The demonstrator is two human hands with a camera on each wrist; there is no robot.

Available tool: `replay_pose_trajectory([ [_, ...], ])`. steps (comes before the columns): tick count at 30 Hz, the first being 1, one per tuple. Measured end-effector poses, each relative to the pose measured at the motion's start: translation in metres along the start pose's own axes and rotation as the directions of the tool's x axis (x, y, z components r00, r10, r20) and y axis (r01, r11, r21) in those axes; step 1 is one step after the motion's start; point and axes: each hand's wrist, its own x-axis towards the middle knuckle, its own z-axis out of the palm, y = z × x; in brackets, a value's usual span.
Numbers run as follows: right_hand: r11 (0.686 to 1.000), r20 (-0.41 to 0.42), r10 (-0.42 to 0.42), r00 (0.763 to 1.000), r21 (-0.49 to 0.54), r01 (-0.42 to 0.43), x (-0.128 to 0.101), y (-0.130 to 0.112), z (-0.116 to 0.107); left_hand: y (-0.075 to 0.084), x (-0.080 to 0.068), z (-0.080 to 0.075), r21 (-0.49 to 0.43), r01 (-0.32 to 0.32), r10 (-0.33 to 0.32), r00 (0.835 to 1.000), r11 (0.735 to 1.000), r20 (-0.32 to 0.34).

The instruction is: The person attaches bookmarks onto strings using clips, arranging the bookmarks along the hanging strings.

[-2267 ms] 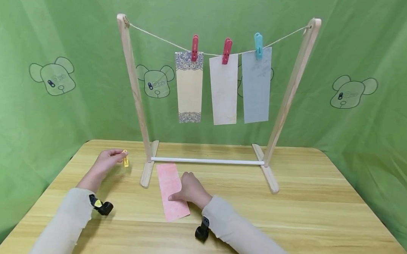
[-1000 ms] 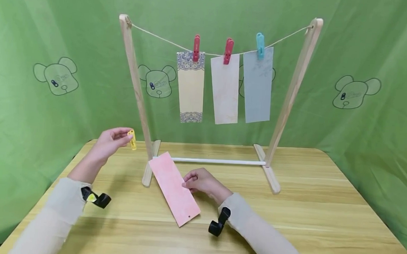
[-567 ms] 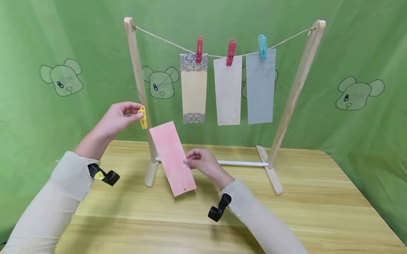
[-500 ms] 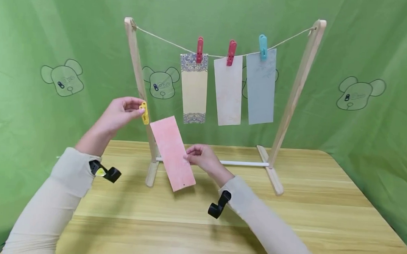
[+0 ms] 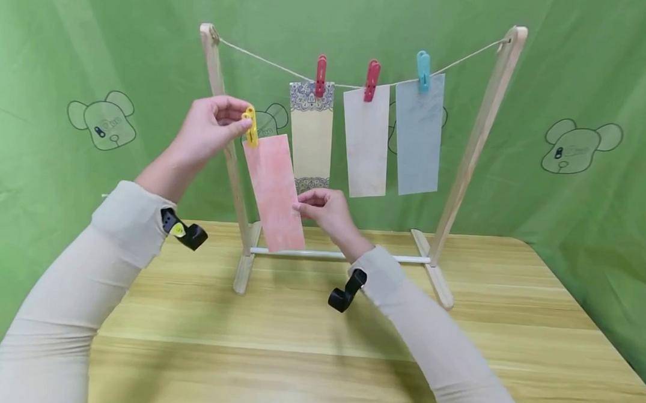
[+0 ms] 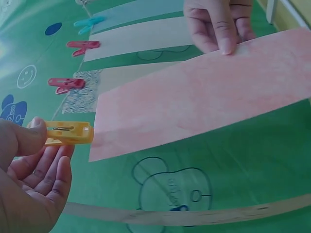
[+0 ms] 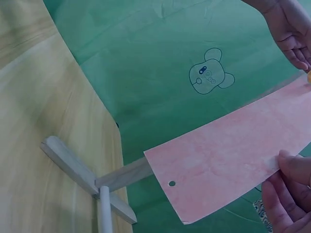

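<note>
No readable text, label or number shows anywhere.

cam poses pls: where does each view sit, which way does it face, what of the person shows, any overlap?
Head: looks forward and down at the wooden rack on the table; both sleeves, left hand and right hand show.
Left wrist: faces past the palm to the yellow clothespin and pink card.
Right wrist: faces along the card toward the rack's foot; its fingertips show.
All three share the pink card.

Head view from above and behind, facing the rack (image 5: 479,142) from mid-distance; both wrist views close, sharing the pink card (image 6: 204,109) with it.
</note>
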Motion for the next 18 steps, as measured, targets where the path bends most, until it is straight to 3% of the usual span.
replay_pose_trajectory([
  [7, 0.997, -0.028, -0.011, 1.0, 0.071, 0.013, 0.012, -0.009, -0.005, 0.028, 0.018, -0.006, -0.105, 0.015, -0.017, 1.0, 0.994, -0.021],
  [18, 0.992, -0.057, -0.023, 0.998, 0.121, 0.03, 0.026, -0.023, -0.009, 0.07, 0.047, -0.003, -0.224, -0.029, 0.005, 0.995, 0.974, -0.104],
])
